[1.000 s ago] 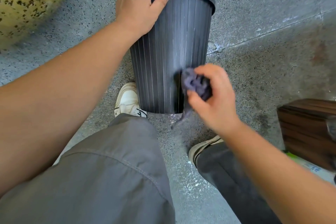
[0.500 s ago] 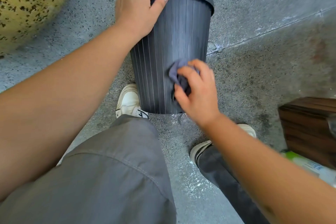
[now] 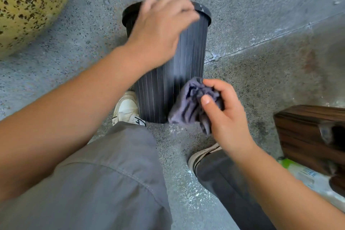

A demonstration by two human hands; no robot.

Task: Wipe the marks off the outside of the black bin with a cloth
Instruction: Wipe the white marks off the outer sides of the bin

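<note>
Against the black bin [image 3: 183, 65] — bunched cloth [image 3: 188, 105] in right hand [image 3: 226, 115], perhaps touching.

No text can be read. The white and green package [image 3: 302, 173] at the lower right of the frame bears small blue print, too blurred to make out. The white shoe [image 3: 127, 108] near the centre carries a black mark, not legible as letters.

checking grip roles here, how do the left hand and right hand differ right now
The left hand lies blurred over the black bin at its rim, fingers spread, holding nothing visible; the right hand is sharp and low beside the bin's base. The right hand is closed around a bunched grey cloth; the left carries no cloth. Both are bare and reach toward the same bin.
</note>
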